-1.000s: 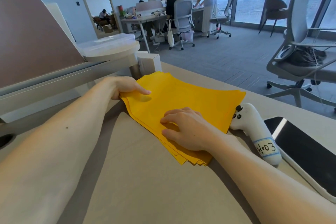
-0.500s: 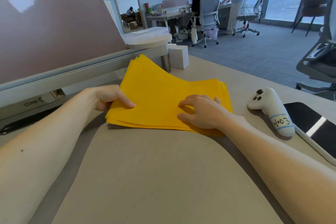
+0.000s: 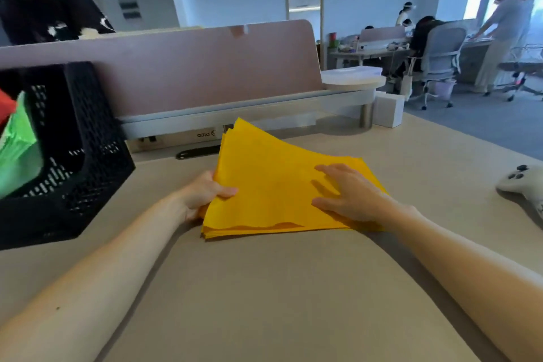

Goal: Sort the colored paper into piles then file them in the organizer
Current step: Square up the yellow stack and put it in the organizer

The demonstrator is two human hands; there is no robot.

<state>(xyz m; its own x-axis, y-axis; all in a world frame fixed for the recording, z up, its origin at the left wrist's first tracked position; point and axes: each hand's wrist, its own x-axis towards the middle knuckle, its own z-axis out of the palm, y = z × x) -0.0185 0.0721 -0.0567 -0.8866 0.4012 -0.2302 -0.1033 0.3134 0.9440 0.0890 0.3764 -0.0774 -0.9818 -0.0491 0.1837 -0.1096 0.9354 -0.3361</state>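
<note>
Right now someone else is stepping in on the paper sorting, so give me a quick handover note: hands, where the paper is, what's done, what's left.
Left hand: pinches the left edge of the yellow paper stack, thumb on top.
Right hand: open, fingers spread flat on the stack's right side.
The stack lies on the desk, its sheets slightly fanned. The black mesh organizer stands to its left and holds green paper and red paper.
Done: yellow is gathered in one pile; green and red look filed.
Left: square up the yellow pile and file it in the organizer.

Left hand point(image 3: 205, 195), apparently, around yellow paper point(image 3: 273, 185)
</note>
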